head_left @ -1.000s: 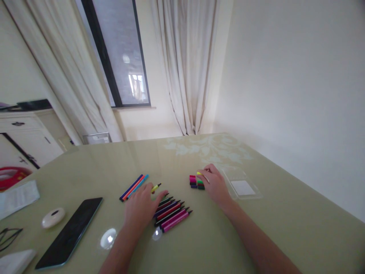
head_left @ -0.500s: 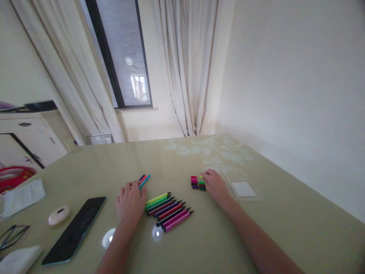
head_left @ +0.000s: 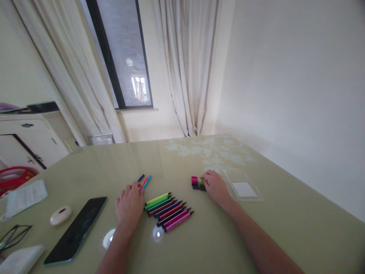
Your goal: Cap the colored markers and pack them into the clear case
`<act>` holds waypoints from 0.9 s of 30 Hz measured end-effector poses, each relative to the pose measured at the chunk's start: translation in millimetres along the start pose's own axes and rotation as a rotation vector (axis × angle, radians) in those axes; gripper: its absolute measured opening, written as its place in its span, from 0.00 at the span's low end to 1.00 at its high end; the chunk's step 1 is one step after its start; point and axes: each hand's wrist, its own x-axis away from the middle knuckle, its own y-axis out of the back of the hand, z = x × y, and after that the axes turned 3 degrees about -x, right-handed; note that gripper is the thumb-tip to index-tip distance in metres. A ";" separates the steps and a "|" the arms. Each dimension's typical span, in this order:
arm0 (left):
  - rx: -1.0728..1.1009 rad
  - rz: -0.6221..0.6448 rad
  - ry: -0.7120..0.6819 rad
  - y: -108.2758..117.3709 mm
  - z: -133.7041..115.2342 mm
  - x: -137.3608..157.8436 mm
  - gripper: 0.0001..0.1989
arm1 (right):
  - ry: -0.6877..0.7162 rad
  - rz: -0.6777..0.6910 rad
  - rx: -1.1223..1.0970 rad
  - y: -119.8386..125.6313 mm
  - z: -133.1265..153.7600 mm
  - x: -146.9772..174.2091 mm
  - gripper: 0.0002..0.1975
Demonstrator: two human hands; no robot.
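Observation:
My left hand [head_left: 129, 203] rests on the table with its fingers curled round the lower part of a few capped felt-tip pens. Blue [head_left: 147, 181], orange [head_left: 143, 184] and dark purple [head_left: 141, 177] ends stick out past the fingers. To its right, several uncapped felt-tip pens [head_left: 171, 211] lie side by side in a slanting row, black tips pointing right. My right hand [head_left: 214, 185] pinches at a yellow-green cap in a small group of pen caps [head_left: 194, 182]. Its fingers partly cover the caps on that side.
Beside my right forearm lies a clear plastic case [head_left: 243, 186] with a white insert. Leftward are a dark phone [head_left: 76, 230], a cream oval case [head_left: 61, 215], a face mask [head_left: 27, 198], glasses [head_left: 15, 236] and a white box [head_left: 23, 258]. A wall borders the table's right side.
The dark purple pen has come slightly apart from the orange and blue ones by my left hand. My right hand stays at the caps, with its fingers shifted only a little.

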 end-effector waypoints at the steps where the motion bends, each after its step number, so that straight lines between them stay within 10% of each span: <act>1: 0.003 -0.002 -0.003 0.0 0.1 0.3 0.12 | -0.002 -0.002 0.008 0.7 0.2 0.0 0.12; 15: 0.039 -0.048 -0.054 -4.1 -0.1 -2.3 0.13 | -0.196 -0.023 0.097 17.7 -23.7 1.2 0.16; 22: 0.697 -0.006 -0.353 -0.3 -34.0 9.0 0.11 | 0.211 -0.106 -0.172 4.5 37.6 15.1 0.22; 27: 0.697 -0.006 -0.506 7.7 -53.5 31.7 0.13 | 0.393 -0.134 -0.137 -8.2 57.0 24.0 0.08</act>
